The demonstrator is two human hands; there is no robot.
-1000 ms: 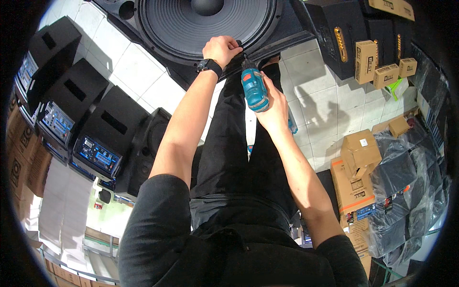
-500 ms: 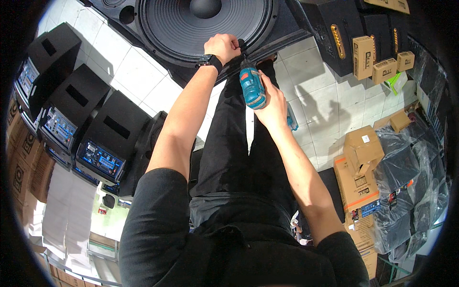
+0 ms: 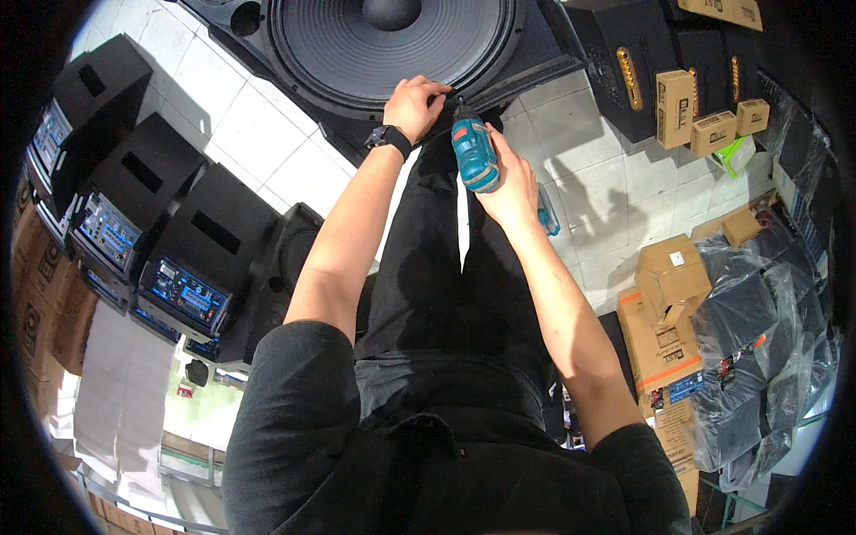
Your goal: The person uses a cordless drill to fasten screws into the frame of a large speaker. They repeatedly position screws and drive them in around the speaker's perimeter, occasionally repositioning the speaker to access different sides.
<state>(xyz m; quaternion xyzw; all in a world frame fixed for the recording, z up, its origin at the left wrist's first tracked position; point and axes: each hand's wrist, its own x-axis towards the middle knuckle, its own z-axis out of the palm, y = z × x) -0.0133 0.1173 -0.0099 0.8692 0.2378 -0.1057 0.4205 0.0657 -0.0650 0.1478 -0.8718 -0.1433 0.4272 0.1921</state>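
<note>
My right hand (image 3: 510, 185) is closed around the grip of a teal and black cordless drill (image 3: 476, 159). The drill points away from me, and its dark chuck and bit reach toward the front edge of a big black loudspeaker cabinet. At the near rim of the round speaker cone (image 3: 392, 53), a small dark screw-like piece (image 3: 460, 100) shows by the tip of the bit. Just left of it, my left hand (image 3: 414, 109) rests on the rim with its fingers stretched out to the right and somewhat apart. Nothing shows in those fingers, and their undersides are hidden.
Several black speaker boxes with lit blue control panels (image 3: 187, 292) stand on my left. Toward the far right are black cabinets (image 3: 606, 67) with small cardboard boxes (image 3: 675, 109). Nearer right, larger cartons (image 3: 660, 343) adjoin plastic-wrapped black units (image 3: 758, 357). White tiles (image 3: 588, 178) cover the floor.
My left fingers have straightened away from a dark piece at the rim. The drill has shifted slightly right and toward me, and its tip now shows. The view has shifted a little.
</note>
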